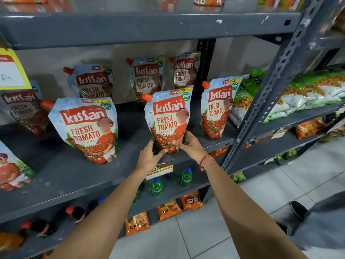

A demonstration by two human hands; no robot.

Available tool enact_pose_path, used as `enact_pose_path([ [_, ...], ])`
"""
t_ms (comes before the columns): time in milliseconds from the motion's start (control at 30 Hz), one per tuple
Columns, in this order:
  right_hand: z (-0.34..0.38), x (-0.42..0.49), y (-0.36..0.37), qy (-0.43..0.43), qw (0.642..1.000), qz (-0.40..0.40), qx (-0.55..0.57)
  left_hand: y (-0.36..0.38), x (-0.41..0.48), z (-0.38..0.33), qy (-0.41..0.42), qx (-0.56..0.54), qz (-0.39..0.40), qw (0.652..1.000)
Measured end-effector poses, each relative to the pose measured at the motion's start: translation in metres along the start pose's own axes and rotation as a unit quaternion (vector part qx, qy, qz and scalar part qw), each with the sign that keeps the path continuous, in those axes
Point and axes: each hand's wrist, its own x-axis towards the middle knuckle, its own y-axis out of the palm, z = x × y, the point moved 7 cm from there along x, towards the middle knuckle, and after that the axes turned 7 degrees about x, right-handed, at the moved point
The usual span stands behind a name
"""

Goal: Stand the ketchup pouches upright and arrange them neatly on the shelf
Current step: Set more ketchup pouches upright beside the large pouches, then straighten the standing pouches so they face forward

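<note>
- Both hands are closed on the lower part of the centre pouch (169, 120): the left hand (149, 156) clasps its bottom left corner with the thumb laid across the front, and the right hand (190, 144) clasps the bottom right edge with the thumb pressed on the printed tomatoes.
- That pouch is held upright at the front edge of the grey metal shelf (74, 176), its base between the two grips and its orange spout cap (147, 97) at the upper left corner.
- It is made of glossy, flexible film, wide at the top and narrowing toward the base, printed in red, white and pale blue.
- To the left of the centre pouch, a larger-looking pouch (87, 128) stands apart from it, leaning slightly, with a wrinkled, shiny surface.
- To the right of the centre pouch, another pouch (218, 109) stands upright near the dark perforated upright post (204, 71).
- Behind the centre pouch, three pouches (147, 77) are lined up against the pale back wall.
- Far left of the centre pouch, a shaded pouch (24, 111) is tilted below a yellow price tag (13, 70).
- A red thread band (205, 160) is worn on the right wrist.
- Below the centre pouch, green bottles with blue caps (156, 186) are seen on the lower shelf.
</note>
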Motion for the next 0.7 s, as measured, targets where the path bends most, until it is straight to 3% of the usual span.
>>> enact_pose_path([
  [167, -0.007, -0.027, 0.0, -0.024, 0.987, -0.148, 0.052, -0.016, -0.017, -0.001, -0.01, -0.014, -0.009, 1.0],
  [267, 0.0, -0.06, 0.013, -0.091, 0.952, -0.287, 0.061, -0.045, -0.039, 0.014, -0.004, -0.054, -0.071, 0.996],
  [333, 0.01, -0.075, 0.033, -0.152, 0.934, -0.321, 0.039, -0.071, -0.054, 0.029, -0.001, -0.075, -0.113, 0.991],
  [467, 0.029, -0.068, 0.1, -0.158, 0.961, -0.225, 0.008, -0.12, -0.074, 0.073, -0.027, -0.098, -0.138, 0.985],
  [633, 0.039, -0.025, 0.184, -0.02, 1.0, -0.005, -0.007, -0.186, -0.087, 0.11, -0.083, -0.086, -0.252, 0.96],
  [700, 0.035, -0.009, 0.199, 0.022, 0.999, 0.032, 0.006, -0.194, -0.074, 0.121, -0.094, -0.081, -0.203, 0.971],
])
